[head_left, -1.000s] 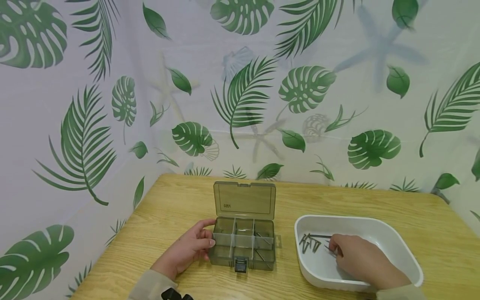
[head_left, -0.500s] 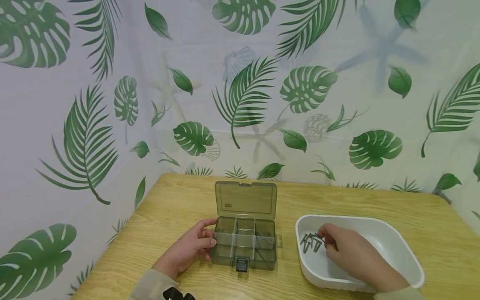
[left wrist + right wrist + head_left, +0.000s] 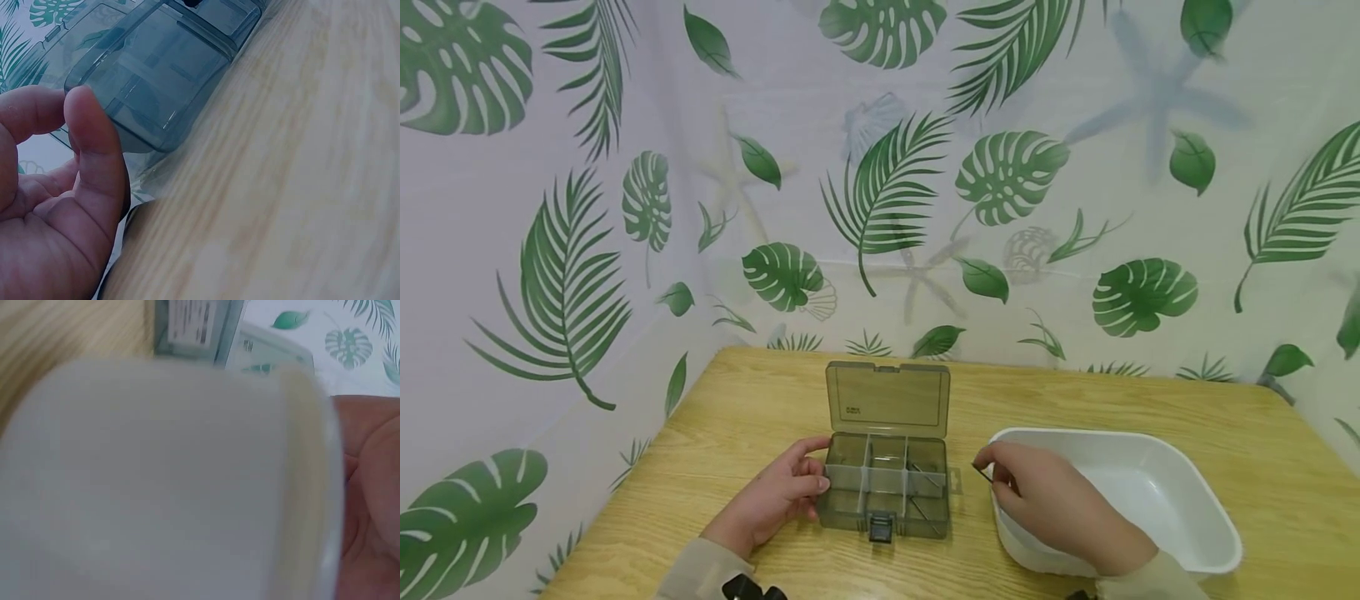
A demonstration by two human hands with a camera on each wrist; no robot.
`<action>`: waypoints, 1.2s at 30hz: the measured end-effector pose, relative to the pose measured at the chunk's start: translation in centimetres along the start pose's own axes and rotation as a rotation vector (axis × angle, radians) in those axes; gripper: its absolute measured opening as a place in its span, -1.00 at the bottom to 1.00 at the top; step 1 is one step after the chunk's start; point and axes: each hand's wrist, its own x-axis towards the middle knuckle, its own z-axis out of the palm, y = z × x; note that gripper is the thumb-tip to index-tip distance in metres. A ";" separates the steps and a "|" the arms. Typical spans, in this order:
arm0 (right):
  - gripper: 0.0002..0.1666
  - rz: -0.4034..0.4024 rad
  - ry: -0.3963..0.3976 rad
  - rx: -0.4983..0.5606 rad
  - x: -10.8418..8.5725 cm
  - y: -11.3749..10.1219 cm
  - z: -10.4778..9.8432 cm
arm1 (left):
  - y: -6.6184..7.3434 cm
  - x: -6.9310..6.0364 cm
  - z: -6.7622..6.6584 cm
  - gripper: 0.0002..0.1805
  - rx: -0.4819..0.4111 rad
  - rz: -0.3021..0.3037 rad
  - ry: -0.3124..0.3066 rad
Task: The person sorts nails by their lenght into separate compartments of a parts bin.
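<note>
A smoky, see-through compartment box (image 3: 886, 504) stands on the table with its lid (image 3: 888, 402) raised. Thin dark metal pieces (image 3: 925, 510) lie in its right-hand compartments. My left hand (image 3: 771, 502) grips the box's left side between thumb and fingers; the left wrist view shows the thumb (image 3: 94, 137) at a corner of the box (image 3: 156, 94). Over the left rim of the white tray, my right hand (image 3: 1060, 506) pinches a thin dark metal piece (image 3: 982, 473). In the right wrist view the tray (image 3: 150, 481) covers much of the right hand (image 3: 372, 494), and its fingertips are hidden.
The white tray (image 3: 1157, 492) stands to the right of the box, its left part covered by my right hand. Behind the wooden table (image 3: 760, 392) hangs a leaf-patterned cloth (image 3: 1060, 317).
My right hand has come from inside the tray up and left to its left rim, with a thin metal piece between its fingers. My left hand has stayed on the box.
</note>
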 end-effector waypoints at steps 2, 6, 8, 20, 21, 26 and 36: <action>-0.68 -0.010 -0.010 -0.009 0.3 -0.7 0.2 | 0.0 -0.1 0.0 -0.23 0.002 0.001 0.002; -0.65 -0.040 -0.023 -0.008 1.1 -2.1 0.6 | 0.0 -0.1 0.1 -0.23 -0.001 0.001 0.007; -0.66 -0.061 -0.030 0.000 1.6 -2.6 0.8 | -0.1 0.0 0.0 -0.23 -0.003 0.003 0.008; -0.70 -0.066 -0.074 0.000 3.6 -4.5 2.5 | -0.1 0.0 0.0 -0.23 -0.003 0.001 0.004; -0.70 -0.064 -0.079 0.001 3.6 -4.5 2.6 | -0.1 0.0 0.0 -0.23 -0.003 0.002 0.004; -0.69 -0.060 -0.088 0.011 3.7 -4.3 2.7 | -0.1 0.0 -0.1 -0.23 -0.004 0.001 0.001; -0.71 -0.008 -0.071 0.027 2.7 -2.7 1.5 | -0.2 0.0 -0.3 -0.24 -0.001 0.003 0.004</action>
